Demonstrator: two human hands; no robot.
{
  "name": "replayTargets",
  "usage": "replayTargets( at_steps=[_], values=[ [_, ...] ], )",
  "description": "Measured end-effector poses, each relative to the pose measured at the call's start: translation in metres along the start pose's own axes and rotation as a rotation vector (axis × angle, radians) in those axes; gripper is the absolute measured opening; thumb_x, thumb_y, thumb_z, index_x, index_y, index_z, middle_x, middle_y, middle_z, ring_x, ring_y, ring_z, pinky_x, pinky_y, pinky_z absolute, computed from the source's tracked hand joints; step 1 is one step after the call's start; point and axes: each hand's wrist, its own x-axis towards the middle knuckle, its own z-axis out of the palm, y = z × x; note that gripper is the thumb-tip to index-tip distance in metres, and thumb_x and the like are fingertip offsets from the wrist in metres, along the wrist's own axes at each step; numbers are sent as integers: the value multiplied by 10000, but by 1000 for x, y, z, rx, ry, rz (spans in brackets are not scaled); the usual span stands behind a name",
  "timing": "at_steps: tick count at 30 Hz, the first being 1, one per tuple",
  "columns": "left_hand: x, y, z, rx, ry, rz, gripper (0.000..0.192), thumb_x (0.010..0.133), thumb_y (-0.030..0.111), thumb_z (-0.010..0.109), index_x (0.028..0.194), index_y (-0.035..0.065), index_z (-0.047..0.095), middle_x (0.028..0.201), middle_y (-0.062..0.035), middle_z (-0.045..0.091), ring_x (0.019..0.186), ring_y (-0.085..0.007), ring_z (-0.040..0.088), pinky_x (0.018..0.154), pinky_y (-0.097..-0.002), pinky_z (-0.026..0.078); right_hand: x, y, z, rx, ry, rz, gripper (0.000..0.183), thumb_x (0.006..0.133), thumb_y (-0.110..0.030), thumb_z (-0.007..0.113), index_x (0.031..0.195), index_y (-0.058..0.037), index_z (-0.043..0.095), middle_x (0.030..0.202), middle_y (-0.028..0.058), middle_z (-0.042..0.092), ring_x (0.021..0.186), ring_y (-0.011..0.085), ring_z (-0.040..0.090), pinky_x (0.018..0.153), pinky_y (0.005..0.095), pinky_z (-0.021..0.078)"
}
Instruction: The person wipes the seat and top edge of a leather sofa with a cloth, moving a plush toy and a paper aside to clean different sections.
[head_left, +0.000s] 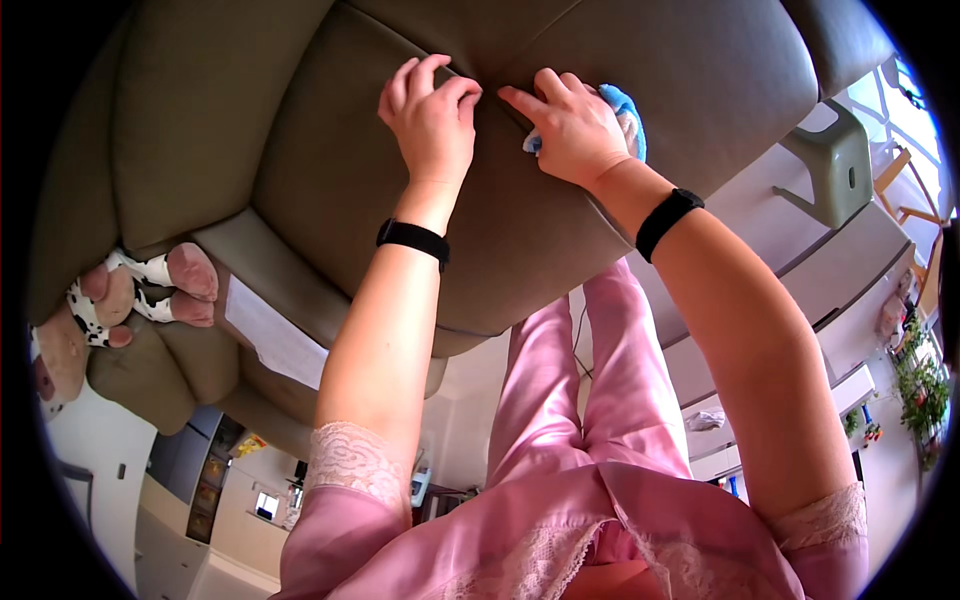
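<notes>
My right hand (574, 127) holds a bunched blue-and-white cloth (630, 116) against the brown leather sofa (337, 165). Its index finger points left, towards the seam between two seat cushions. My left hand (431, 120) is bent over the cushion just left of that seam, with its thumb and index finger close together. I see nothing held in it, and whether its fingertips touch the leather is hard to tell. Most of the cloth is hidden under my right palm. A black strap circles each wrist.
Cow-patterned plush toys (154, 289) and a white sheet (270, 330) lie on the sofa at the left. At the right, a grey-green plastic stool (840, 161) stands near a long low cabinet (855, 262). Green plants (922, 382) are at the far right.
</notes>
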Motion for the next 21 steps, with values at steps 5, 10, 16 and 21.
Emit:
replayTargets(
  at_steps=[5,10,16,21],
  values=[
    [4,-2,7,-7,-39,-1,129,795,186,821,895,207,743,1253,48,605,1278,-263,486,1056,-495,361,1,1,2,6,19,-5,643,736,-138,758,1355,-251,625,1141,51,545,1041,251,586,874,385,543],
    [10,2,9,-21,-78,-55,192,765,163,844,909,166,717,1225,4,593,1245,-287,492,1023,-476,417,1,1,3,2,24,-2,634,731,-147,762,1342,-250,629,1140,50,549,1047,256,589,871,389,546],
    [16,6,6,-8,-143,-63,208,746,147,852,905,162,720,1228,-13,583,1217,-305,495,1012,-451,450,0,2,3,11,46,5,619,722,-153,768,1323,-240,646,1133,49,554,1047,257,589,862,390,550],
    [21,9,2,90,-194,-73,205,744,153,854,904,174,728,1200,17,584,1216,-295,494,983,-450,463,0,1,4,20,55,10,622,717,-157,773,1322,-237,650,1126,48,557,1049,257,587,851,393,556]
  ],
)
